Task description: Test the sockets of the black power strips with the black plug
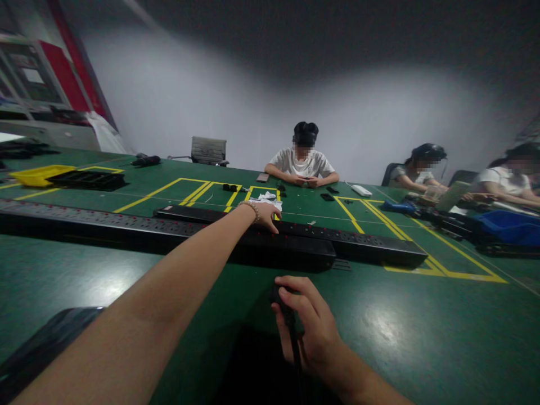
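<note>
Two long black power strips, dotted with small red marks, lie across the green table. The front power strip [291,253] runs out of view at the left; the rear power strip [379,243] reaches farther right. My left hand [265,216] stretches over them with its thumb and fingers apart, nearest the front strip's right part. Whether its fingertips touch a strip is hard to tell. In the foreground, my right hand [310,318] is closed around a black cable plug [279,295], its cable [295,349] hanging down toward me. Crumpled white paper [266,197] lies just past my left hand.
A yellow tray [42,175] and a black tray [88,180] are at the left, near a dark tool [146,161]. A blue bin [506,228] stands at the right. Several people sit around the table. Yellow tape [350,216] marks its top.
</note>
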`<state>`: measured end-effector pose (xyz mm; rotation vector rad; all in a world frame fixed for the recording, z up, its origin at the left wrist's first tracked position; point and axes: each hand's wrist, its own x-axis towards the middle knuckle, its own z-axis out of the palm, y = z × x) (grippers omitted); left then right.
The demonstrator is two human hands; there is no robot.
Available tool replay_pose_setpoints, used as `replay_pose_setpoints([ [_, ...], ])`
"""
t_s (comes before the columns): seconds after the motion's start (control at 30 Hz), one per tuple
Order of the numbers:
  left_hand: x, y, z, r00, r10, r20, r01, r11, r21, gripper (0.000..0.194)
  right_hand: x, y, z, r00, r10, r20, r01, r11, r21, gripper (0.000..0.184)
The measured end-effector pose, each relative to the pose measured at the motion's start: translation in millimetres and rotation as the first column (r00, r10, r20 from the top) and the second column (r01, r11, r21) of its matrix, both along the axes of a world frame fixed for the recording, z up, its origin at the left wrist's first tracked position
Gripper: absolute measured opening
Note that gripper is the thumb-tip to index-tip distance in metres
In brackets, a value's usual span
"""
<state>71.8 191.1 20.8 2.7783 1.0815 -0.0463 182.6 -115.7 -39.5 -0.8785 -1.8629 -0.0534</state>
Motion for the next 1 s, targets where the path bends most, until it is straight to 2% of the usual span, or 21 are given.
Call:
replay_pose_setpoints([
  [0.2, 1, -4, -7.7, 0.998, 0.033, -0.049, -0.031, 0.999, 0.043, 0.081, -5, 0, 0.4, 0.999, 0.038, 0.015, -0.038, 0.999, -0.034, 0.045],
  [0.4, 13, -12, -25.5, 0.996, 0.075, -0.057, -0.069, 0.992, 0.104, 0.075, -8, -3, 0.4, 1.000, 0.023, 0.001, -0.023, 0.998, -0.063, 0.047],
  [0.6, 18, -11, -27.9, 0.997, 0.045, -0.063, -0.035, 0.986, 0.163, 0.068, -5, 1, -1.0, 0.999, 0.035, 0.031, -0.033, 0.997, -0.069, 0.044],
  [0.7, 15, -18, -26.7, 0.998, 0.050, -0.039, -0.039, 0.966, 0.256, 0.066, -5, 1, -0.7, 0.998, 0.050, 0.037, -0.048, 0.997, -0.059, 0.043],
  [0.8, 10, -30, -21.6, 0.998, 0.061, 0.016, -0.063, 0.919, 0.388, 0.070, -5, 0, -0.4, 0.999, 0.045, 0.029, -0.044, 0.997, -0.056, 0.044],
  [0.9, 3, -44, -11.0, 0.996, 0.054, 0.077, -0.086, 0.857, 0.508, 0.072, -5, 0, -0.9, 0.999, 0.045, 0.020, -0.044, 0.998, -0.052, 0.045],
  [1.0, -6, -58, 2.3, 0.994, 0.025, 0.103, -0.081, 0.811, 0.580, 0.065, -5, 0, -1.3, 0.999, 0.044, 0.011, -0.044, 0.999, -0.032, 0.046],
])
